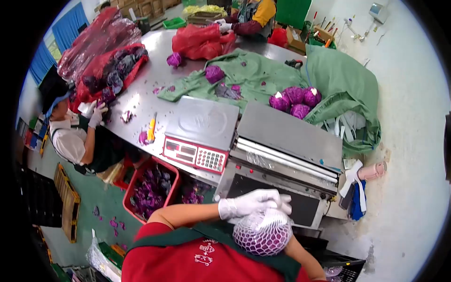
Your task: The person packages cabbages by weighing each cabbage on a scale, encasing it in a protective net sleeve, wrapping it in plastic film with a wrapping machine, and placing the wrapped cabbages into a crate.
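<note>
A purple cabbage (263,233) in a white foam net is held close against my apron. My left hand (249,204), in a white glove, curls over the far top of it with bent fingers. Only a bit of my right hand (284,205), also gloved, shows beyond the cabbage; its forearm comes up from the right and the rest is hidden behind the netted head. Just past my hands is the wrapping machine (277,164), with a film roller and a dark front plate (256,190). Left of it stands a weighing scale (202,124) with a red-edged keypad.
Several bare purple cabbages (294,96) lie on a green cloth (256,70). A yellow-handled knife (151,130) rests on the steel table (141,105). A red crate (174,190) of leaves stands below. One co-worker (70,138) trims leaves at left; another (256,21) works across the table.
</note>
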`<state>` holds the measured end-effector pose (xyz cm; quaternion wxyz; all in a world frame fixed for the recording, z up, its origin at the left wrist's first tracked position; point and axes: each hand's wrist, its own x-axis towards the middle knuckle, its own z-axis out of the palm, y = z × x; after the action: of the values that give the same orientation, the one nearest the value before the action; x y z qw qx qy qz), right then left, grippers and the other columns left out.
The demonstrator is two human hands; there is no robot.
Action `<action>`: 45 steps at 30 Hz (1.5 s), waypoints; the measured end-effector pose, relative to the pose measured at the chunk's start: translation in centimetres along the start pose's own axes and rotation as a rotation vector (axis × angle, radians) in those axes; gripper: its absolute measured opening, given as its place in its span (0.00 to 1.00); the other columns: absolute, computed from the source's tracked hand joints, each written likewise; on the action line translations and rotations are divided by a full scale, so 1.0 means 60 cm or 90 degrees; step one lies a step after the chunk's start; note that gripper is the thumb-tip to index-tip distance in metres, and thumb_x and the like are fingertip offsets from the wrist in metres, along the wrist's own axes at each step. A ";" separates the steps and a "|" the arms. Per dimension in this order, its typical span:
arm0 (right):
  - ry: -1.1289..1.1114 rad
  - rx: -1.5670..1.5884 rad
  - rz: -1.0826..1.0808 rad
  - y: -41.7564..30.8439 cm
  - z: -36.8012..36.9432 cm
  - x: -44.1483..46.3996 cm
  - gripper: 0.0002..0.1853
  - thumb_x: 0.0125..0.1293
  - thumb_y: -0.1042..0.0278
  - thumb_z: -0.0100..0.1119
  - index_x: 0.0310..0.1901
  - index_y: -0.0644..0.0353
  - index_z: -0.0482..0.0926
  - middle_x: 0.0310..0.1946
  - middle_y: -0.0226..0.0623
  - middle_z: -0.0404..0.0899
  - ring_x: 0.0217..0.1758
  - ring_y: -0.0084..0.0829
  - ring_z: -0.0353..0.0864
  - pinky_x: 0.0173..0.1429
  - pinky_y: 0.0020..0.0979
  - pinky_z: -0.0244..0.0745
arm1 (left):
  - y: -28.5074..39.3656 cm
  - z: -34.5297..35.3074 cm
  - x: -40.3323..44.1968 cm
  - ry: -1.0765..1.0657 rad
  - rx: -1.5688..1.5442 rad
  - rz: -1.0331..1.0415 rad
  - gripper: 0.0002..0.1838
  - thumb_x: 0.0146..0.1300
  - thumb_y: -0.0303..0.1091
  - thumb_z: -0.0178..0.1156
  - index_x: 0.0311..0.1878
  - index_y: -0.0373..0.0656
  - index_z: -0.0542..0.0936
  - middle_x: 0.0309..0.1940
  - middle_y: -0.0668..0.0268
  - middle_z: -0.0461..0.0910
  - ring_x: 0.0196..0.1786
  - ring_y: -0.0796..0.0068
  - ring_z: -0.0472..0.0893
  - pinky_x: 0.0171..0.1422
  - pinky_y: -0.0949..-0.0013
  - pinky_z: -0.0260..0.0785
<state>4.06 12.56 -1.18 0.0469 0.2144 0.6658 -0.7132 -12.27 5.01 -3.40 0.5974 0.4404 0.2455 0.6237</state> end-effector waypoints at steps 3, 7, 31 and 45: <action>0.043 0.409 0.089 0.034 0.003 -0.030 0.28 0.69 0.49 0.43 0.64 0.59 0.63 0.59 0.42 0.69 0.63 0.38 0.68 0.66 0.40 0.66 | -0.001 0.006 0.000 -0.016 -0.111 -0.117 0.09 0.70 0.37 0.52 0.42 0.40 0.72 0.51 0.53 0.79 0.72 0.59 0.60 0.74 0.54 0.52; 0.043 0.702 0.066 0.079 0.005 -0.084 0.34 0.69 0.42 0.37 0.69 0.57 0.57 0.65 0.43 0.63 0.69 0.40 0.61 0.70 0.44 0.60 | 0.033 0.027 0.012 -0.026 -0.099 -0.150 0.09 0.69 0.37 0.54 0.41 0.41 0.72 0.44 0.61 0.79 0.57 0.70 0.74 0.64 0.66 0.64; 0.857 0.709 -0.036 0.337 -0.045 -0.695 0.25 0.63 0.41 0.47 0.60 0.41 0.69 0.55 0.34 0.75 0.57 0.33 0.77 0.51 0.49 0.77 | -0.270 0.334 0.198 0.012 -0.061 -0.554 0.15 0.67 0.40 0.57 0.52 0.43 0.75 0.33 0.69 0.76 0.35 0.77 0.73 0.42 0.74 0.66; 1.255 0.135 0.230 0.509 -0.223 -0.502 0.28 0.57 0.57 0.65 0.57 0.60 0.72 0.53 0.44 0.73 0.53 0.33 0.75 0.59 0.33 0.69 | -0.220 0.251 0.145 0.273 -0.015 -0.475 0.13 0.67 0.41 0.57 0.50 0.45 0.76 0.31 0.71 0.76 0.34 0.78 0.73 0.42 0.75 0.67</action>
<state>45.32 15.63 -18.74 -0.4366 0.8095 0.2980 -0.2556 8.29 12.25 -4.73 0.7221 0.1752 0.4996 0.4454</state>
